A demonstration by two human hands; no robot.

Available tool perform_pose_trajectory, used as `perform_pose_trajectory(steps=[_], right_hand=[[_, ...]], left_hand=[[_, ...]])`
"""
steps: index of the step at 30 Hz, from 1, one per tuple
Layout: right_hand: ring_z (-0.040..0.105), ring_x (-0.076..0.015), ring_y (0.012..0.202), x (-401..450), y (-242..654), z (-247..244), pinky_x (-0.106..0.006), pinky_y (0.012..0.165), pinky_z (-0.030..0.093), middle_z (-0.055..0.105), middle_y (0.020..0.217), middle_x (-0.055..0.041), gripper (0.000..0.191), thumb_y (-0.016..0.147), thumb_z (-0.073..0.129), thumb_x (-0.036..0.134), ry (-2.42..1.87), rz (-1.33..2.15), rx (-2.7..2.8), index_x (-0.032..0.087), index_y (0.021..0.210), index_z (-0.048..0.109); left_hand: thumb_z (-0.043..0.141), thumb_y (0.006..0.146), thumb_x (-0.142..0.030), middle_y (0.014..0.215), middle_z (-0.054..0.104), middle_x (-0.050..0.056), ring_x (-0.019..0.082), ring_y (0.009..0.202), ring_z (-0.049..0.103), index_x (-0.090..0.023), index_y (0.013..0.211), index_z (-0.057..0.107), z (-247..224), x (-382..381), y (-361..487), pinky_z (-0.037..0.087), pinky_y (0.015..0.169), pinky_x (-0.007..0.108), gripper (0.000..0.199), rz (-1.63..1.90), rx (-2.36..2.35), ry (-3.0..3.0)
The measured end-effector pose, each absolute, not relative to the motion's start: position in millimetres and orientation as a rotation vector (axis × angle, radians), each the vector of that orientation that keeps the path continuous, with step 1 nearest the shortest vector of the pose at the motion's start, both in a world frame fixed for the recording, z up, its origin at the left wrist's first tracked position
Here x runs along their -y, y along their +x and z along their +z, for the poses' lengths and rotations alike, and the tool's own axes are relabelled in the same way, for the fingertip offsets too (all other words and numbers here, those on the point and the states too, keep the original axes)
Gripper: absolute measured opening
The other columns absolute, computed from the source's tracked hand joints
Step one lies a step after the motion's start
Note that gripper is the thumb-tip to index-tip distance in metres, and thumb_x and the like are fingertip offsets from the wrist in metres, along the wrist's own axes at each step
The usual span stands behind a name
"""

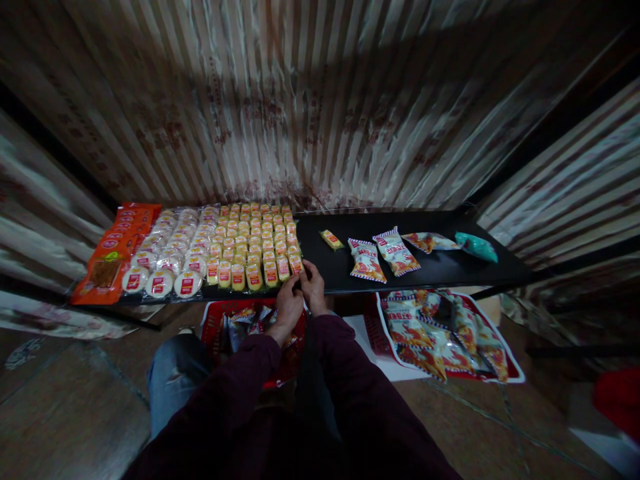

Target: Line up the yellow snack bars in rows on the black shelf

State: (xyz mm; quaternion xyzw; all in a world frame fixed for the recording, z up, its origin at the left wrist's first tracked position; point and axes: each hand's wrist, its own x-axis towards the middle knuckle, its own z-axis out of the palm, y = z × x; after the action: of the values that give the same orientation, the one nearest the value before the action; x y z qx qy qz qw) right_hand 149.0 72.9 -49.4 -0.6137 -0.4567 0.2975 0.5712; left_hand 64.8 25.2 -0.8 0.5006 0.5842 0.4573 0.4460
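At the front right corner of the block of small yellow wrapped snack cakes point(255, 276), my two hands are close together. My right hand point(314, 288) has its fingers bent against the side of the corner wrapped snack cake point(295, 264). Just left of it, my left hand point(289, 305) reaches over the shelf edge, fingers curled at the lower end of the same cake. The fingertips partly cover each other. Rows of round white wrapped cakes point(161, 283) adjoin the block on the left, beside a flat orange packet point(105, 257).
On the black shelf point(320, 277), right of my hands, lie a single yellow snack point(331, 239), striped snack bags point(395, 251) and a green bag point(476, 247). Below stand a red basket point(211, 327) and a white-rimmed basket point(515, 363) of bags. A pleated curtain point(310, 120) hangs behind.
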Motion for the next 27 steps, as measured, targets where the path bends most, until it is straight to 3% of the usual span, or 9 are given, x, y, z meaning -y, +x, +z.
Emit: perform_pose_trajectory(steps=[10, 15, 21, 27], right_hand=[[0.056, -0.024, 0.11, -61.8, 147.5, -48.0, -0.04, 0.1, 0.042, 0.066, 0.116, -0.0144, 0.037, 0.086, 0.045, 0.029, -1.7, 0.349, 1.358, 0.013, 0.115, 0.063], [0.055, -0.0236, 0.113, -56.4, 145.3, -50.7, -0.04, 0.102, 0.041, 0.063, 0.123, -0.0153, 0.041, 0.087, 0.044, 0.029, -1.694, 0.354, 1.372, 0.012, 0.121, 0.059], [0.056, -0.0233, 0.11, -56.7, 145.0, -52.1, -0.039, 0.099, 0.043, 0.063, 0.122, -0.0155, 0.042, 0.085, 0.044, 0.025, -1.657, 0.407, 1.385, 0.012, 0.122, 0.059], [0.056, -0.023, 0.11, -57.0, 146.7, -51.9, -0.038, 0.098, 0.044, 0.063, 0.122, -0.0154, 0.045, 0.084, 0.043, 0.022, -1.675, 0.448, 1.417, 0.011, 0.125, 0.057]], left_hand=[[0.044, 0.072, 0.002, 0.128, 0.063, 0.009, 0.019, 0.121, 0.056, -0.012, 0.119, 0.064, -6.7, -29.0, 63.6, 0.037, 0.11, 0.031, 0.053, 1.021, -1.52, 1.326], [0.043, 0.072, 0.004, 0.129, 0.063, 0.008, 0.017, 0.12, 0.056, -0.012, 0.12, 0.063, -7.6, -29.1, 63.2, 0.039, 0.109, 0.03, 0.055, 1.013, -1.502, 1.298], [0.045, 0.087, -0.015, 0.126, 0.065, 0.008, 0.02, 0.119, 0.057, -0.016, 0.118, 0.065, 8.3, -28.1, 62.4, 0.04, 0.107, 0.032, 0.037, 0.96, -1.541, 1.33], [0.045, 0.092, -0.025, 0.133, 0.06, 0.01, 0.02, 0.126, 0.053, -0.015, 0.119, 0.064, 11.4, -29.8, 63.7, 0.036, 0.111, 0.034, 0.034, 0.935, -1.555, 1.37]])
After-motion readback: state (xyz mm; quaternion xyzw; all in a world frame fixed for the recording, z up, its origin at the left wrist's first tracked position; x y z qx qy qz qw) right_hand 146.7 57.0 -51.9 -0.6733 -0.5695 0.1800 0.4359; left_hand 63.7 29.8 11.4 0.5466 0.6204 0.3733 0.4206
